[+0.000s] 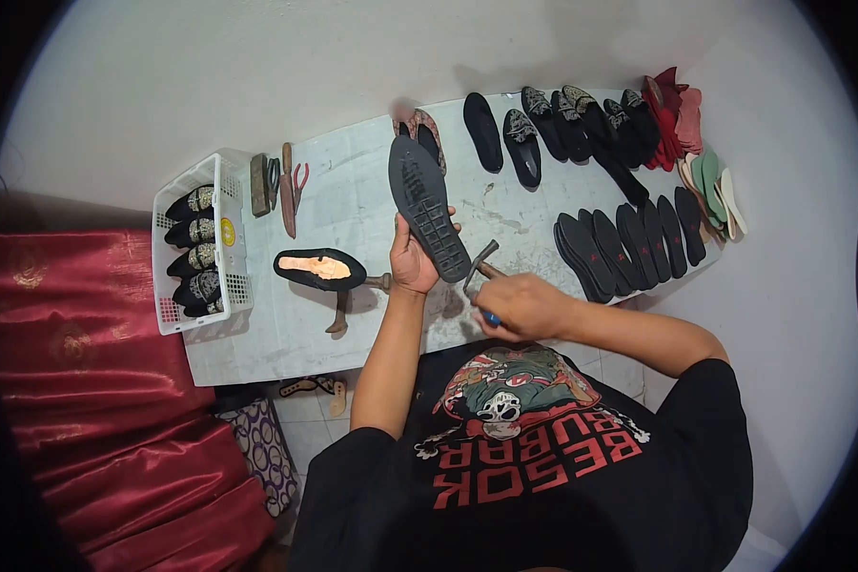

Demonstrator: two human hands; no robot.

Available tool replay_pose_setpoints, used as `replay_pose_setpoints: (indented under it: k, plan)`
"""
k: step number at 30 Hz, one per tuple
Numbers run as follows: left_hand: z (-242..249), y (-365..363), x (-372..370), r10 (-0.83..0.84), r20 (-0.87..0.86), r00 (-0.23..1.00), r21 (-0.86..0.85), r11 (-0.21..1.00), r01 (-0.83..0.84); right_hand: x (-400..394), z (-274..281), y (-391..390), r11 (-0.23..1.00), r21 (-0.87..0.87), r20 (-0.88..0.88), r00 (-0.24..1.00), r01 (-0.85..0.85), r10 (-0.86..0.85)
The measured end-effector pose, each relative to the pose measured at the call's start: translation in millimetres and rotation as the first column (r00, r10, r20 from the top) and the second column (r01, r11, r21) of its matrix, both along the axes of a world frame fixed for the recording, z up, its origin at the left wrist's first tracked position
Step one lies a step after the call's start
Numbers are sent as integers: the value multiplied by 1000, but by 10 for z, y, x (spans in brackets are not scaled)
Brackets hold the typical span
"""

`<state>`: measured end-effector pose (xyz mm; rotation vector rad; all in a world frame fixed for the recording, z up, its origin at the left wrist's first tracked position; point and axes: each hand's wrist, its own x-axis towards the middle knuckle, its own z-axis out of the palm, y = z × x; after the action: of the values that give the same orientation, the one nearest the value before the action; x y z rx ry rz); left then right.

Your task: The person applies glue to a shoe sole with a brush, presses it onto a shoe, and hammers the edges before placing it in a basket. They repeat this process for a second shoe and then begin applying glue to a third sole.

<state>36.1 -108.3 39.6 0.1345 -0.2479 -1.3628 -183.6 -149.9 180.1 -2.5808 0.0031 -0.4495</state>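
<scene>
My left hand (415,262) grips a black rubber shoe sole (419,191) near its heel end, with the ridged, gridded face showing. Close to that heel, my right hand (524,307) is closed round a hammer (486,255), its metal head poking out past the fingers. A blue-handled tool (490,317) with a thin curved metal tip sits in the same fist. Left of my left hand, a black shoe upper (348,272) rests bottom up, its pale orange inside layer exposed. A metal shoe anvil (339,315) juts out beneath it.
A white plastic basket (234,205) of black shoes stands at the table's left end. Pliers (299,181), a knife (288,205) and a block (259,186) lie beside it. Finished shoes (521,148) line the back; several black soles (629,248) are rowed at right.
</scene>
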Motion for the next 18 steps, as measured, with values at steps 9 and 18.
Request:
replay_pose_setpoints:
  k: [9,18]
  plan:
    - [135,24,-331,-79,-92,993,-58,996,74,329,477,-749,973,-67,425,889,219,-171]
    - [83,-84,-181,135,82,987,81,987,-142,-108,-92,-306,979,77,135,971,190,-199]
